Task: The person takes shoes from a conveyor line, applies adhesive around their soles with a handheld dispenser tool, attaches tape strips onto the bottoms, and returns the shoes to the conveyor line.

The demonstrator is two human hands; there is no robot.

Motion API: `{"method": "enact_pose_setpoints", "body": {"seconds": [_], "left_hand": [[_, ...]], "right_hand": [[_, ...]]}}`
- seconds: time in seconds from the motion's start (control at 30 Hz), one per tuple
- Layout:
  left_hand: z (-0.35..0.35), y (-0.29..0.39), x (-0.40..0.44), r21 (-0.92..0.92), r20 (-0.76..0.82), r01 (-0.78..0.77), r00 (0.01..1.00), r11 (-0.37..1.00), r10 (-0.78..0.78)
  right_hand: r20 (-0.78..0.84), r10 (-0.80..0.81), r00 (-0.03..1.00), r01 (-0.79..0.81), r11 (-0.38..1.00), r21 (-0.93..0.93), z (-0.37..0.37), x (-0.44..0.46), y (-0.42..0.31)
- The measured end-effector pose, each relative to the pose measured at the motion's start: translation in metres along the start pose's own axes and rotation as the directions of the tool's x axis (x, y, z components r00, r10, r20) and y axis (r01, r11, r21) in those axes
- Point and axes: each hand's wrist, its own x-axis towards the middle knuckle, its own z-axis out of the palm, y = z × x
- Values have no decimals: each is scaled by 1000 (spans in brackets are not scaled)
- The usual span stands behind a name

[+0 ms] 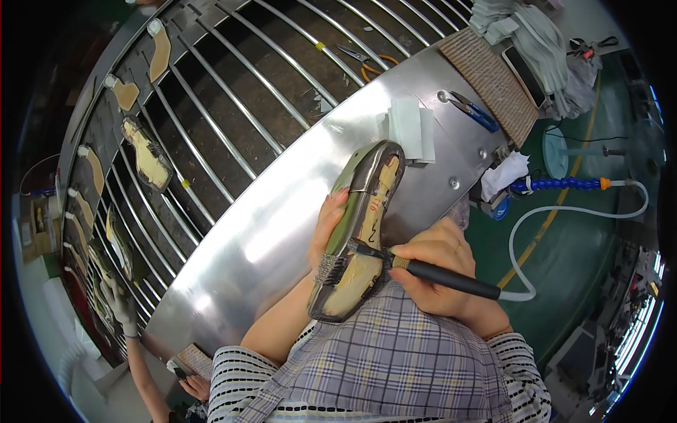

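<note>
A shoe upper on a last (367, 211) is held sole side up in front of my apron, its pale insole showing handwritten marks and its dark edge folded around it. My left hand (328, 224) grips the shoe along its green side, fingers wrapped over it. In my right hand (441, 264) is a brush with a thick black handle (451, 277). The brush's dark head rests on the shoe's edge near the middle of the insole. White paper sheets (410, 130) lie on the metal table (243, 225) just beyond the toe.
Blue-handled scissors (474, 111), a phone (524, 76) and a woven mat (488, 84) lie at the right. Orange-handled scissors (377, 67) sit on the metal bars (257, 88). Another lasted shoe (147, 156) rests on the bars. At left, a co-worker's gloved hand (121, 304) reaches in.
</note>
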Motion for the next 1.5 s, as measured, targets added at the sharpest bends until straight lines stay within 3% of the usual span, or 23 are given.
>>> {"method": "enact_pose_setpoints", "body": {"seconds": [0.13,0.27,0.4,0.43,0.47,0.5,0.53,0.6,0.67,0.77,0.93,1.03,1.13,1.2,1.23,1.4,1.5], "left_hand": [[3,0,3,58,9,-48,999,997,48],[6,4,1,11,12,-14,1000,1000,13],[11,7,3,-51,19,18,1000,999,-17],[16,3,2,-194,-13,14,1000,981,-17],[16,9,9,-198,-9,6,1000,980,-8],[15,21,19,123,54,-19,998,992,13],[15,28,25,431,118,-61,993,900,11],[26,28,25,167,26,40,999,985,-45],[30,32,28,149,43,121,991,981,-129],[35,33,29,103,3,202,979,974,-204],[39,40,31,65,8,239,971,969,-240],[37,42,31,109,128,348,924,931,-360],[43,39,32,189,98,190,972,963,-211],[41,38,32,172,108,213,966,962,-234],[40,38,32,155,116,222,964,963,-241],[40,44,30,125,162,380,903,916,-397],[43,42,28,110,155,286,941,952,-301]], "right_hand": [[-19,-109,994,107,990,-97,3,-6,-8],[16,-130,991,131,989,-74,6,-21,-12],[-57,-67,996,63,996,-64,-9,-11,-3],[-94,8,996,-18,994,-104,-13,-14,2],[-118,30,993,-45,991,-122,-13,-16,8],[-117,23,993,-35,994,-106,-14,-15,6],[-116,19,993,-29,996,-89,-16,-15,3],[-107,-14,994,7,998,-65,-20,-12,-6],[-101,-48,994,44,998,-42,-23,-12,-9],[-160,-99,982,67,979,-195,-25,-9,-5],[-157,-154,975,104,951,-291,-25,-12,-7],[-94,-153,984,124,958,-257,-32,-16,-14],[-21,-145,989,142,981,-129,-39,-17,-17],[57,-80,995,79,997,22,-43,-16,-17],[-4,-73,997,73,995,64,-40,-18,-13],[-74,3,997,1,999,49,-40,-16,-10],[-64,-7,998,2,997,-79,-44,-16,-15]]}}
